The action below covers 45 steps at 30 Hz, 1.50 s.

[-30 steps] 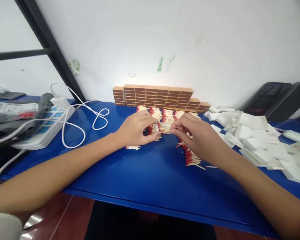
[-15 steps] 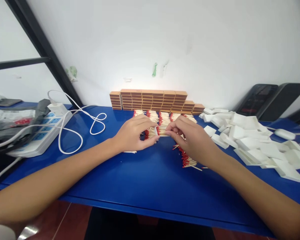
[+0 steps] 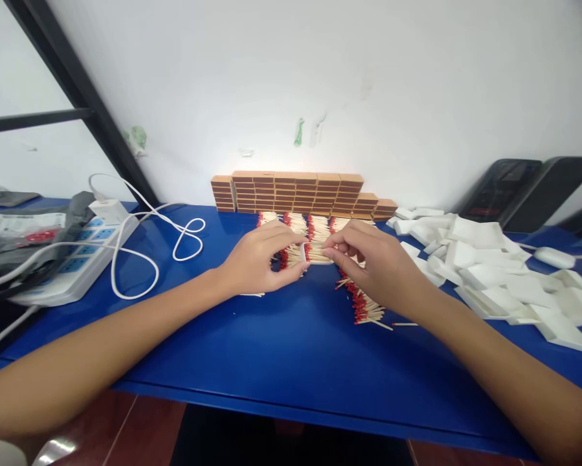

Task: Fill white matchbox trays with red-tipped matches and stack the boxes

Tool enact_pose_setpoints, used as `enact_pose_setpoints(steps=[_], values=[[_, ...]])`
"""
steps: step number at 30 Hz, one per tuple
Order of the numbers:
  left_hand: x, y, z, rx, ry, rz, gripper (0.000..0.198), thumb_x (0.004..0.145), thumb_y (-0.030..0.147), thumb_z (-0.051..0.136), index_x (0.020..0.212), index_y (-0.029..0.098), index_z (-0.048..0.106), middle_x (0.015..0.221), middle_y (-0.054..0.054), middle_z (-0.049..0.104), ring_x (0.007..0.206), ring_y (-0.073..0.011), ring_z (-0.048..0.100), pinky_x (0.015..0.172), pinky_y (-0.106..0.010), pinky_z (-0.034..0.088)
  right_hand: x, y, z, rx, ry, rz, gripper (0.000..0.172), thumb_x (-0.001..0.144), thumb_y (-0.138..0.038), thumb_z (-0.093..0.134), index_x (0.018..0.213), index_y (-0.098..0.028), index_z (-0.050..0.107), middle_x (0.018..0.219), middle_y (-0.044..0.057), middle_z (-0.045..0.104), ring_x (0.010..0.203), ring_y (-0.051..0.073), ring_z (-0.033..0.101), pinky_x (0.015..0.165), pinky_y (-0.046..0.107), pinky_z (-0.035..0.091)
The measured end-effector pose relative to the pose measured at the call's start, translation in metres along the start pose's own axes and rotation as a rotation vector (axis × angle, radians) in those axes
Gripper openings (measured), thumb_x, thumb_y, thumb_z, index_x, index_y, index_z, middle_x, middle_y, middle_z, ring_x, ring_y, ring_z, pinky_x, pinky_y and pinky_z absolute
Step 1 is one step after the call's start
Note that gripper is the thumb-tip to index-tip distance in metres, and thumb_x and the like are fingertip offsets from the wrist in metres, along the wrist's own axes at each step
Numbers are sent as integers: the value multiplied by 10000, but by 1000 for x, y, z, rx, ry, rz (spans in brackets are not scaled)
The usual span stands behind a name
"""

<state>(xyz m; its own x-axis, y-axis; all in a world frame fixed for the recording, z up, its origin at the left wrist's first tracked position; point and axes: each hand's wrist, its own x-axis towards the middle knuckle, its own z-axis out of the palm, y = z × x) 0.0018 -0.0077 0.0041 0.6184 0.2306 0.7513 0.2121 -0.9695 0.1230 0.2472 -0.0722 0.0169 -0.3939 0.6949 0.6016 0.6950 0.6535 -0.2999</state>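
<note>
Both hands meet over the middle of the blue table (image 3: pixel 271 349). Between them is a small white matchbox tray (image 3: pixel 316 253) filled with red-tipped matches. My left hand (image 3: pixel 261 259) pinches its left end with thumb and fingers. My right hand (image 3: pixel 368 262) pinches its right end, fingers curled. Rows of loose red-tipped matches (image 3: pixel 314 228) lie just behind the hands, and another heap of matches (image 3: pixel 366 305) lies under my right wrist. A wall of stacked brown matchboxes (image 3: pixel 300 193) stands against the white wall behind.
A pile of white empty box trays (image 3: pixel 489 275) covers the right side. At the left lie a white power strip (image 3: pixel 72 262) and looped white cables (image 3: pixel 145 252). A white mouse (image 3: pixel 553 257) and dark devices (image 3: pixel 528 194) sit far right. A black frame post (image 3: pixel 77 90) slants at left.
Both hands stay pinched on the tray, shifting only slightly. The head camera has tilted a little, so the scene sits a bit differently in the frame.
</note>
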Motion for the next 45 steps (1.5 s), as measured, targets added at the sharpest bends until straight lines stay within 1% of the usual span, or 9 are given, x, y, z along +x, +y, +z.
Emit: enact_pose_setpoints(steps=[8,14,18,22,25,31,37,41,45], values=[[0,0,1,-24,-22,-5,292,949,348,715,1188,182,702,1003,-94,789,891,-230,721,832,-411,601,0,-2,1,8,0,-20,108,1038,-199,574,1000,-222,673,871,45,628,743,182,577,637,319,463],[-2,-6,1,91,13,-104,280,962,397,698,1138,180,721,957,-81,781,898,-235,716,861,-415,590,0,-6,0,-41,85,68,125,1046,-263,551,1041,-237,674,861,47,619,744,200,570,666,352,463],[-2,-10,-1,161,51,-142,271,956,387,702,1107,164,731,966,-98,772,927,-247,704,872,-426,589,-4,4,7,-63,-18,56,135,1024,-271,577,953,-226,682,881,72,642,834,236,598,749,397,495],[-1,-10,-3,182,52,-163,267,954,376,703,1110,160,726,997,-106,765,950,-252,692,886,-430,582,-9,20,16,-51,-153,21,134,1006,-262,611,990,-217,735,951,100,656,936,269,618,853,453,524],[-1,-9,-2,182,45,-139,256,960,377,697,1098,163,718,964,-98,767,922,-248,693,876,-423,579,-10,26,19,-37,-202,23,129,1000,-243,621,1003,-219,748,967,98,658,952,268,615,877,457,525],[-1,-9,0,189,38,-110,260,970,383,685,1096,157,708,954,-94,768,917,-247,696,875,-418,576,-10,30,20,-45,-228,41,100,977,-193,644,913,-207,719,925,86,650,937,261,605,822,410,503],[-1,-10,0,193,32,-95,246,963,372,685,1095,166,707,929,-88,769,899,-248,702,875,-428,579,-10,32,20,-66,-264,27,107,994,-193,623,897,-210,665,906,84,643,923,266,574,809,408,481],[-2,-11,0,201,30,-83,246,960,363,687,1094,158,711,929,-91,771,899,-251,705,873,-432,583,-9,30,19,-46,-259,18,121,1012,-207,601,896,-216,634,932,92,648,918,267,573,813,416,485],[-3,-12,0,220,6,-91,262,962,374,687,1111,161,716,911,-87,768,882,-248,698,862,-428,584,-4,23,9,-57,-223,2,137,1018,-238,592,884,-227,621,921,97,651,894,270,574,801,425,478]])
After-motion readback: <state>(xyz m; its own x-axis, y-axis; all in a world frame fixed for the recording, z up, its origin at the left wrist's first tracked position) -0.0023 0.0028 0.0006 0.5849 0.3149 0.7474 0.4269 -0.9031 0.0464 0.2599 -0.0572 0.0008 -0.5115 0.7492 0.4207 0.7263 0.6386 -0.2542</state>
